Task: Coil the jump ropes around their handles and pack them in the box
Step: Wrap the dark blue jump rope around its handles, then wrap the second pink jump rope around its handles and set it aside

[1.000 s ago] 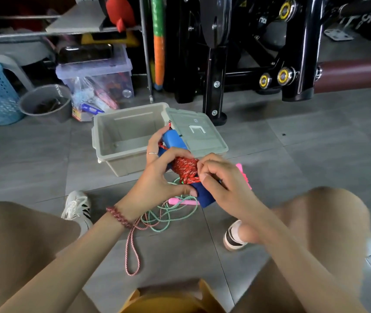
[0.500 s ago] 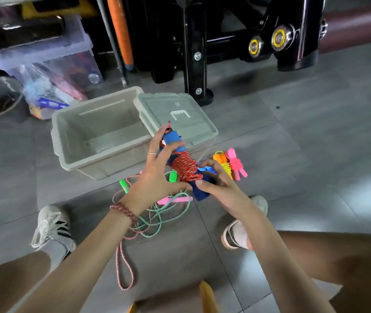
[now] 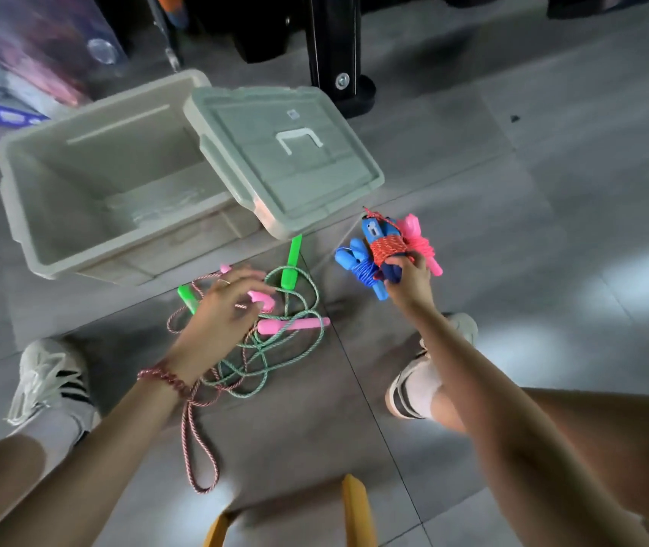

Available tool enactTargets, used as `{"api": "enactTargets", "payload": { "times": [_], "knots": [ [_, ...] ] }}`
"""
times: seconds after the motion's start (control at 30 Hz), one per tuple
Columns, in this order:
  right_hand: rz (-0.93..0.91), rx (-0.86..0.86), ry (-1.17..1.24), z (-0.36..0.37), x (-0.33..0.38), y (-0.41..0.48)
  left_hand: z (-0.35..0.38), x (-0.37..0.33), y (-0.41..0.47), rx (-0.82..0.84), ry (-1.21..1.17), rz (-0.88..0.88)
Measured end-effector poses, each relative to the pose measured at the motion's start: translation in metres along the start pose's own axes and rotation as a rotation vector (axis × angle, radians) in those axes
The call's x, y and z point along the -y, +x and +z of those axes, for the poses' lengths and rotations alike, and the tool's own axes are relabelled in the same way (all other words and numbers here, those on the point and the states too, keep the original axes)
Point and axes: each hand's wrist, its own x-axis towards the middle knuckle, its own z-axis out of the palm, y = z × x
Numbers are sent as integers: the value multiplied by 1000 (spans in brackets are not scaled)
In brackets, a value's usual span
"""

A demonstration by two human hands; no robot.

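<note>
Head view | red coiled rope (image 3: 388, 246) is gripped in right hand (image 3: 409, 284) beside box (image 3: 58, 191) | left hand (image 3: 220, 315) is spread over loose ropes (image 3: 295, 324)

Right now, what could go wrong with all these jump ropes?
The green rope and pink-and-white rope lie tangled, so pulling one might knot both. The red-wound bundle sits in the right hand alone; its loose end could let it unwind. That pink-and-white loop trails between the shoes and might snag a foot.
</note>
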Motion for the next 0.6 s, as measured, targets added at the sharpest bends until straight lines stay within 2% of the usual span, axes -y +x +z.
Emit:
{"api": "enactTargets", "payload": {
  "times": [0.07, 0.17, 0.23, 0.33, 0.37, 0.43, 0.6],
  "knots": [
    [-36, -103, -123, 6, 7, -2, 2, 13, -2, -4, -18, -30],
    [-210, -203, -99, 21, 32, -20, 0, 28, -7, -38, -34, -61],
    [-351, -19, -55, 38, 54, -35, -4, 36, -13, -57, -62, -103],
    [-346, 435, -76, 79, 75, -54, -13, 47, -25, -87, -115, -184],
    [-365, 515, -115, 97, 78, -59, -16, 49, -30, -94, -128, -206],
    [-394, 554, -197, 129, 83, -68, -21, 53, -40, -103, -156, -228],
    [-266, 515, -238, 177, 116, -65, -31, 67, -62, -105, -207, -265]
  ]
}}
